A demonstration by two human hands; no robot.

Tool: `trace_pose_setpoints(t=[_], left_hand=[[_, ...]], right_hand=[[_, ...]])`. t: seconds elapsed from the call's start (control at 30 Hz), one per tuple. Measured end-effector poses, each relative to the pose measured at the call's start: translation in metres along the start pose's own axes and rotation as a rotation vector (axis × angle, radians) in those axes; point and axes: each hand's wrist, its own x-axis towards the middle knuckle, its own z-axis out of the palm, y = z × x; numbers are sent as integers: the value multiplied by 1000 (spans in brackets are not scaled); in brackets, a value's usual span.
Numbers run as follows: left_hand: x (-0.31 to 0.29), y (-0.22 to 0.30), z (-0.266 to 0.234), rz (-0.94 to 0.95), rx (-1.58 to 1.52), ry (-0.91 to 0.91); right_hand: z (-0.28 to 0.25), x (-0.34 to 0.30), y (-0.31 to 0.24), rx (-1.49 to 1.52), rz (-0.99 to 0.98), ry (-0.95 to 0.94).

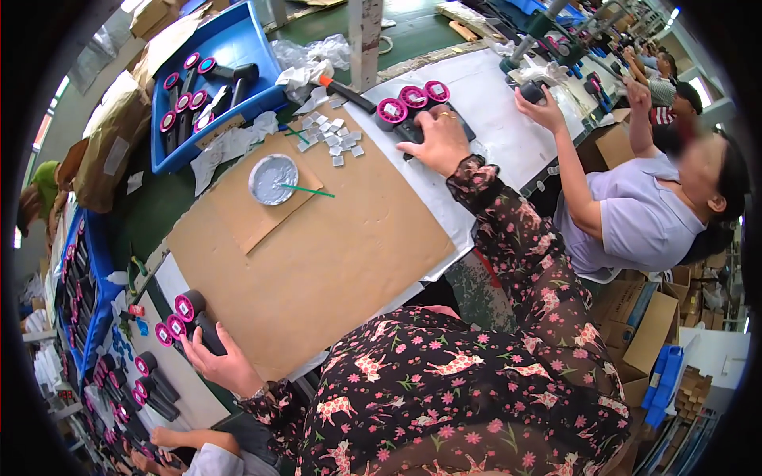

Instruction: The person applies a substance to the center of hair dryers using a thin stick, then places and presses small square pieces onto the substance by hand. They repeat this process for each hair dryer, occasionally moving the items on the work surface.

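My left hand (221, 362) is at the left edge of the brown cardboard sheet (341, 254), thumb and fingers closed around the black body of a device with a round pink end. Pink ends of several such devices (189, 305) show beside its fingers. On the far right of the table, my right hand (440, 143) curls over another black device in a row with pink round ends (413, 97); its fingertips are partly hidden. Small white square pieces (337, 141) lie loose between that row and a grey bowl (254, 181). A green stick (313, 190) rests in the bowl.
A blue tray (266, 99) at the far left holds several of these devices. Another blue bin (99, 266) stands further left, with more devices (155, 389) near it. A metal post (366, 47) rises at the back. A co-worker (635, 206) sits at the right.
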Motion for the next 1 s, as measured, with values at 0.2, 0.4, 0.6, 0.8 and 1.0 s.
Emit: trace_pose_setpoints(t=[0.2,0.4,0.6,0.8,1.0], left_hand=[[-5,8,8,80,-73,-45],[-10,41,4,121,-110,-153],[-13,61,9,215,-163,-202],[-18,112,10,121,-594,-565],[-25,136,20,310,-612,-633]], right_hand=[[18,10,-19,-104,204,-167],[26,-14,-3,31,219,-91],[-30,-66,-26,327,-5,71],[-59,-138,-102,484,-240,-227],[-36,-153,-169,425,-313,-407]])
